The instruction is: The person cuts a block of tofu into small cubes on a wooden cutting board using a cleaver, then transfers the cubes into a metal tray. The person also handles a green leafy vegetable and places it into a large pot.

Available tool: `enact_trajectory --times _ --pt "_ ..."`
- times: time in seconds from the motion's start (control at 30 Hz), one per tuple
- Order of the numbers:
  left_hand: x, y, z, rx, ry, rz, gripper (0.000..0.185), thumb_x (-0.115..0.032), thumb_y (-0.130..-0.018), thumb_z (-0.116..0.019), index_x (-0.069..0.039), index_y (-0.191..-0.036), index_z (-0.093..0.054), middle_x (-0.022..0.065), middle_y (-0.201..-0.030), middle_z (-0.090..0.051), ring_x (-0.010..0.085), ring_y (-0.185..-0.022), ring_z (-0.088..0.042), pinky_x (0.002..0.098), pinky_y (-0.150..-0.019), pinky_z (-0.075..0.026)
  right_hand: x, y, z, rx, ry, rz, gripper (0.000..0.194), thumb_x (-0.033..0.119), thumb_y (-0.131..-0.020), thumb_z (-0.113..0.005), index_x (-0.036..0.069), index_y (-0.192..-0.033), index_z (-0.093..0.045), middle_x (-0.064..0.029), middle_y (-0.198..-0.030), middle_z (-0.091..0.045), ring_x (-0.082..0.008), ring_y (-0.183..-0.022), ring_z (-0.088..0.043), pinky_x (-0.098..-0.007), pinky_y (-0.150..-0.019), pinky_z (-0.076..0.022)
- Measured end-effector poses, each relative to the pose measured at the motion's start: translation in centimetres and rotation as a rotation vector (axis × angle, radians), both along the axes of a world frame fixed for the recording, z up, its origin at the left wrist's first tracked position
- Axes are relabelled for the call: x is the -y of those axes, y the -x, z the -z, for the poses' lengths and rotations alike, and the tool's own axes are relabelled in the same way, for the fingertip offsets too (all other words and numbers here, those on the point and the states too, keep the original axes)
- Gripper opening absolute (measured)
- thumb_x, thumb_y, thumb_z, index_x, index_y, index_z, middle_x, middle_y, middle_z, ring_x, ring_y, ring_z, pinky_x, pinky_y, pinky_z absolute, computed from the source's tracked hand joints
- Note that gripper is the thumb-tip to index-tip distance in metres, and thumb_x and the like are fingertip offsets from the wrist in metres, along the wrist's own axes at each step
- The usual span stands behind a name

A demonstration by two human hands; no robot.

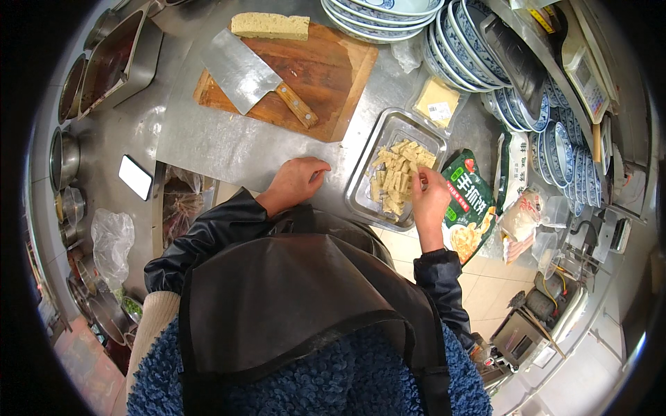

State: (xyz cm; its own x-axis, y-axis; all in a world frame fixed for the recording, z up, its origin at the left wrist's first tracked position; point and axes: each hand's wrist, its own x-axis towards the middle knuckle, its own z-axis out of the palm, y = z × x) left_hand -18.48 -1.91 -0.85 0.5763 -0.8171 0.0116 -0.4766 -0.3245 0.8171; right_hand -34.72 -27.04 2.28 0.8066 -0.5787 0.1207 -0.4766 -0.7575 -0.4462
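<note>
My right hand (431,200) is over the right side of a shallow metal tray (359,183), its fingertips at a heap of cut pale-yellow strips (395,174), possibly tofu. Thumb and forefinger are pinched at one strip; whether it is held is hard to tell. My left hand (295,182) rests at the steel worktop's front edge, fingers curled, with nothing seen in it. Beyond it lies a wooden cutting board (333,67), bearing a cleaver (247,73) with a wooden handle. A pale-yellow block (270,26) sits at the board's far edge.
Blue-and-white bowls (463,47) are stacked at the back right. Beside the tray lie a green food packet (468,203) and a clear pack of yellow sheets (436,101). On the left are a phone (135,177), a plastic bag (112,244) and a deep metal container (140,62).
</note>
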Motion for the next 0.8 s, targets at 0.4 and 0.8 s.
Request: enact_trajectory --times 0.4,0.8 --pt "0.1 0.1 0.4 0.011 -0.004 -0.012 0.013 -0.008 -0.084 -0.06 -0.003 -0.094 -0.066 0.0158 -0.09 -0.067 0.0353 -0.08 -0.064 0.0395 -0.07 -0.051 -2.5 0.8 0.8 -0.015 -0.102 0.117 0.018 0.017 -0.082 -0.071 0.001 -0.083 -0.063 -0.014 -0.071 -0.063 -0.0314 -0.062 -0.062 -0.0408 -0.058 -0.0484" --pt "0.0 -0.2 0.0 0.002 0.009 0.003 0.013 -0.008 -0.085 -0.059 -0.002 -0.095 -0.065 0.0169 -0.091 -0.066 0.0356 -0.081 -0.063 0.0397 -0.07 -0.051 -3.2 -3.2 -0.5 0.057 0.087 -0.116 0.008 0.01 -0.078 -0.07 0.005 -0.083 -0.067 -0.0103 -0.084 -0.063 -0.0264 -0.078 -0.063 -0.0371 -0.066 -0.0511"
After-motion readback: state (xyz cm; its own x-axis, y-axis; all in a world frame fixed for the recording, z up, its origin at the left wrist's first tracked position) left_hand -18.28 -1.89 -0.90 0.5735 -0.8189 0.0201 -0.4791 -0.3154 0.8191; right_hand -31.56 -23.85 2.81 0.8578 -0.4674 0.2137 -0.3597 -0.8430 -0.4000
